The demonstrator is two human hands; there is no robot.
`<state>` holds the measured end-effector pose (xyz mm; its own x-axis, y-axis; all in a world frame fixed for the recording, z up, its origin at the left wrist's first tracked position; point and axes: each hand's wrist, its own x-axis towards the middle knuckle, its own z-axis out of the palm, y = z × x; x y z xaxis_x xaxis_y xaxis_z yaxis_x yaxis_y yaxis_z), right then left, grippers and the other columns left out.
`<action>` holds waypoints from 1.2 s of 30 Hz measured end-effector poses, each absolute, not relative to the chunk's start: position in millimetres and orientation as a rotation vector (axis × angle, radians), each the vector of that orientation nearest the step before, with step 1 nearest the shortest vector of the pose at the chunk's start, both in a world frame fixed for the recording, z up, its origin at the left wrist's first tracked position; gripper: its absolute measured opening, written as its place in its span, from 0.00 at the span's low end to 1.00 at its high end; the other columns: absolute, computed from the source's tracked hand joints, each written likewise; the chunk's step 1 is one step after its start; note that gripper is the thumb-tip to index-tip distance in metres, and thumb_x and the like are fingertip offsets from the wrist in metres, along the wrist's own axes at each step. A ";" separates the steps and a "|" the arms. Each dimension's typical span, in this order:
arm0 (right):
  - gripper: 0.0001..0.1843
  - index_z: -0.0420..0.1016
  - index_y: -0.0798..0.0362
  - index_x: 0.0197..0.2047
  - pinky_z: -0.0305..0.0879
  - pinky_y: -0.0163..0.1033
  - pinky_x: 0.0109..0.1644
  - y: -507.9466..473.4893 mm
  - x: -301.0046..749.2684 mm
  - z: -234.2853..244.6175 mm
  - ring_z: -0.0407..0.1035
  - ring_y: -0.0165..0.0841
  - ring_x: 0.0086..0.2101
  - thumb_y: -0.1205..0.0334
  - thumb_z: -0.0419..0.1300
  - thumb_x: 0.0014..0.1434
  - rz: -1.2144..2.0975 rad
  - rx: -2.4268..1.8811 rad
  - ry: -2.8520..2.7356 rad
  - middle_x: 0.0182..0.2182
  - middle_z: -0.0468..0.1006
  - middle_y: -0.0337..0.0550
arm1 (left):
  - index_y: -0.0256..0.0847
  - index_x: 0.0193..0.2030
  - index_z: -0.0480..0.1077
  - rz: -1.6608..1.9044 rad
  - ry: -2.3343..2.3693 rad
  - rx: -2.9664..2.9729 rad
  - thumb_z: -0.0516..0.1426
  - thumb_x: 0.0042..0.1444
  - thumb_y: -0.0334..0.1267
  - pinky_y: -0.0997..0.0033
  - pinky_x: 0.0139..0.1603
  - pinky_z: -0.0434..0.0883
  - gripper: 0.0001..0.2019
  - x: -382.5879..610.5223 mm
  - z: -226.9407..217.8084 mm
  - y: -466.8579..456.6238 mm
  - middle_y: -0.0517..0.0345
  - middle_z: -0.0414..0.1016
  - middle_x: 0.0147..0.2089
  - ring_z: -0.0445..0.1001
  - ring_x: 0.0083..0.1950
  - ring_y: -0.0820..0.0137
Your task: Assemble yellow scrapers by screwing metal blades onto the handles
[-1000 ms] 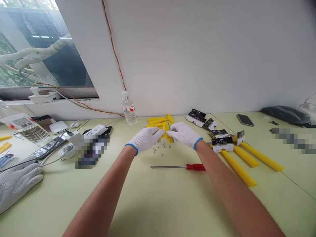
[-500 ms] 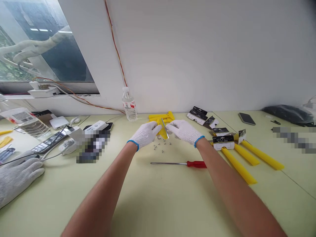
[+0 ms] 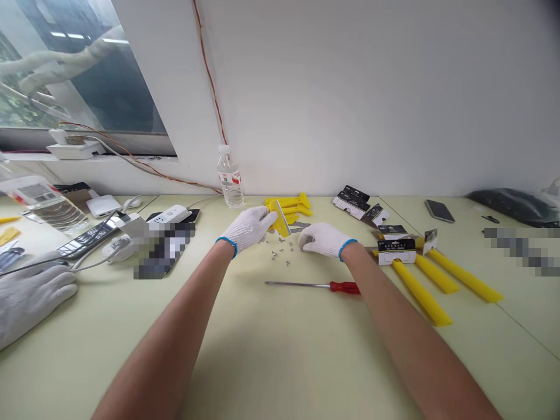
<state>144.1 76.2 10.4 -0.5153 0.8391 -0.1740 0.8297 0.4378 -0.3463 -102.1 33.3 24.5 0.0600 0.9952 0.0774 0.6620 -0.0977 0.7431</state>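
My left hand [image 3: 249, 226], in a white knit glove with a blue cuff, is closed on a yellow plastic scraper [image 3: 279, 223]. A thin metal blade edge runs along the scraper's right side, and it is held tilted just above the table. My right hand [image 3: 324, 239], gloved alike, is lowered to the table with fingers curled and tips pinched at a small screw [image 3: 301, 249]. Several more loose screws [image 3: 274, 254] lie between my hands. Behind them are more yellow scrapers [image 3: 300, 204] and flat grey metal blades [image 3: 299, 226].
A red-handled screwdriver [image 3: 343, 287] lies in front of my hands. On the right are long yellow-handled tools [image 3: 422, 291], black cards [image 3: 352, 201] and a phone [image 3: 440, 210]. A water bottle [image 3: 230, 181] stands by the wall. At left, another person's gloved hand [image 3: 35, 297] rests near a power strip [image 3: 170, 217].
My right hand has left the scraper and come down to the screws on the table. My left hand keeps the scraper, moved slightly left and turned.
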 end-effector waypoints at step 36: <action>0.24 0.79 0.65 0.46 0.70 0.35 0.63 66.5 110.9 23.4 0.72 0.28 0.52 0.57 0.47 0.78 0.242 -1.324 -2.292 0.46 0.77 0.51 | 0.43 0.31 0.60 0.713 1.593 2.016 0.48 0.68 0.50 0.68 0.29 0.61 0.17 -63.8 10.5 31.2 0.57 0.72 0.31 0.67 0.27 0.69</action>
